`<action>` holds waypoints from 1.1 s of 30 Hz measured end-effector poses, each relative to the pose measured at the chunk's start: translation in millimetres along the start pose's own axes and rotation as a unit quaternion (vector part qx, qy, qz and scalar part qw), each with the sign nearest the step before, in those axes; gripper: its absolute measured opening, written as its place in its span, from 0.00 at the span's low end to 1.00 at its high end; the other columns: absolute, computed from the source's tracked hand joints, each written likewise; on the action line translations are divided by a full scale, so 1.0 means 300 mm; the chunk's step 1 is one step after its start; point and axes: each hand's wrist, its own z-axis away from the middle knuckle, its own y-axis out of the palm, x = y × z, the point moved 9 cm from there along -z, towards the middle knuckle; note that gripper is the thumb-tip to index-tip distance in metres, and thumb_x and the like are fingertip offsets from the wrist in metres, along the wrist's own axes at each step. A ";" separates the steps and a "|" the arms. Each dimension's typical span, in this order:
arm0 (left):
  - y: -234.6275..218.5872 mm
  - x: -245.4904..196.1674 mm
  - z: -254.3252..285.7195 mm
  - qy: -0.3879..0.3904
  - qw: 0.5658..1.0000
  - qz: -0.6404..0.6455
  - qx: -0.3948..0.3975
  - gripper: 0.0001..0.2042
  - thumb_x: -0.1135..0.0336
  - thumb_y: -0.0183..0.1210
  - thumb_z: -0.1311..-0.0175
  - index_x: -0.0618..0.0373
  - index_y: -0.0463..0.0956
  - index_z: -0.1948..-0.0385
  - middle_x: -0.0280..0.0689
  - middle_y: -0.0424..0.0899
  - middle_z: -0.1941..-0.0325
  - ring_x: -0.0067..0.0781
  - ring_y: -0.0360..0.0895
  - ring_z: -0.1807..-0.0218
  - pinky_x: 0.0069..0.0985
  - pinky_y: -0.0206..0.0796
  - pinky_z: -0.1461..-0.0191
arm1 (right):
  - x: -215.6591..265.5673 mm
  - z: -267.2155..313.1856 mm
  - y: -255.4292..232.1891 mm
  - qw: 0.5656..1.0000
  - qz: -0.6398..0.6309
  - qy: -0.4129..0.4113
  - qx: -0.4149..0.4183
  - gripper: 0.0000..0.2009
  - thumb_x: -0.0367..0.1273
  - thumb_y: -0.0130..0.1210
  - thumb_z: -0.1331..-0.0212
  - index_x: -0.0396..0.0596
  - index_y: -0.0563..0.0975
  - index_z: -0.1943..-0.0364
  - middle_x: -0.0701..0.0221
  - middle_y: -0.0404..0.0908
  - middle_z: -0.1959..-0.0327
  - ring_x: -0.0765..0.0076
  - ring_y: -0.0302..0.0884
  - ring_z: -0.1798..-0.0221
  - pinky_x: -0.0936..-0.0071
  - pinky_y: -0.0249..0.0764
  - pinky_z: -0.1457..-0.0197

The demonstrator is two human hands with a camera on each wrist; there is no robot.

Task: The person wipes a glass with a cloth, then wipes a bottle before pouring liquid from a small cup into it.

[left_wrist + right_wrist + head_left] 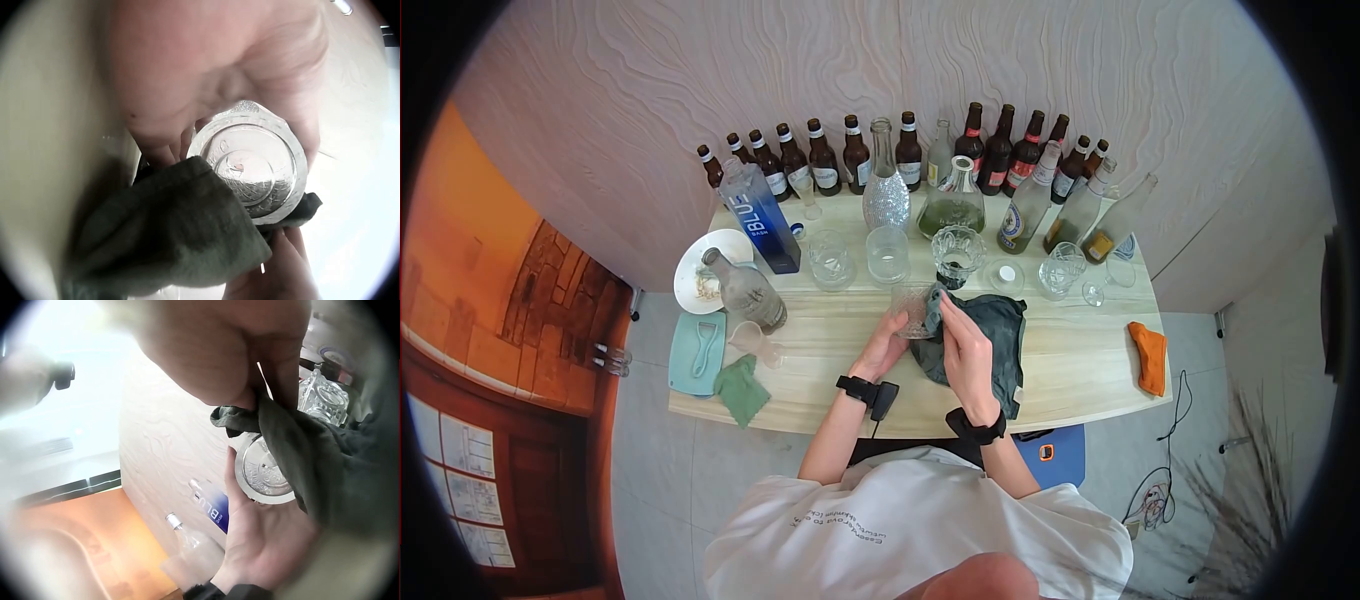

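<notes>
My left hand [883,350] grips a clear glass with a textured side [908,306], held above the front middle of the table. In the left wrist view its round glass base [253,169] faces the camera. A dark grey-green cloth [1000,345] drapes down beside it towards the table. My right hand [968,358] pinches part of this cloth [294,450] against the glass. Folds of the cloth [175,231] cover one side of the glass in both wrist views. Right behind the held glass is a clear fluted glass bowl [958,248].
Brown beer bottles [823,160] line the back of the table [1070,370]. Tumblers [888,252], a blue vodka bottle [765,225] and a decanter of green liquid [952,215] stand ahead. To the left are a grey bottle [748,292] and white plate [690,265]; an orange cloth [1148,358] lies right.
</notes>
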 end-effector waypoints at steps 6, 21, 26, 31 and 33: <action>-0.010 -0.013 -0.002 0.028 0.998 -0.063 0.014 0.42 0.39 0.66 0.28 0.59 0.64 0.22 0.37 0.76 0.24 0.32 0.71 0.23 0.37 0.60 0.19 | -0.010 -0.012 -0.004 1.000 -0.006 0.006 -0.018 0.20 0.15 0.55 0.33 0.36 0.82 0.38 0.56 0.83 0.32 0.46 0.85 0.35 0.61 0.82 0.34; 0.021 -0.038 -0.005 0.060 0.997 -0.056 -0.007 0.38 0.45 0.68 0.27 0.59 0.66 0.24 0.36 0.76 0.24 0.32 0.71 0.23 0.35 0.57 0.18 | -0.010 -0.009 0.019 1.000 0.005 0.005 0.009 0.18 0.16 0.55 0.31 0.35 0.82 0.39 0.54 0.84 0.32 0.47 0.84 0.33 0.63 0.80 0.32; 0.024 -0.046 -0.005 0.042 0.998 -0.049 0.007 0.41 0.49 0.73 0.33 0.60 0.66 0.23 0.38 0.75 0.23 0.33 0.69 0.22 0.35 0.56 0.17 | -0.036 -0.063 0.011 1.000 -0.007 0.007 -0.015 0.20 0.15 0.54 0.33 0.37 0.82 0.38 0.57 0.84 0.32 0.46 0.85 0.35 0.62 0.81 0.34; 0.036 -0.075 0.007 0.075 0.996 -0.050 -0.008 0.41 0.46 0.70 0.30 0.61 0.65 0.23 0.39 0.74 0.23 0.34 0.69 0.21 0.37 0.56 0.17 | -0.055 -0.080 0.031 0.999 -0.023 0.026 -0.009 0.20 0.16 0.54 0.32 0.37 0.82 0.38 0.56 0.84 0.33 0.47 0.84 0.34 0.62 0.81 0.33; 0.028 -0.078 0.001 0.074 0.997 -0.021 -0.019 0.42 0.42 0.68 0.29 0.59 0.65 0.23 0.38 0.75 0.23 0.34 0.69 0.21 0.38 0.58 0.19 | -0.053 -0.070 0.038 1.000 -0.022 0.015 -0.011 0.20 0.16 0.54 0.32 0.38 0.82 0.38 0.56 0.84 0.33 0.46 0.84 0.34 0.62 0.81 0.33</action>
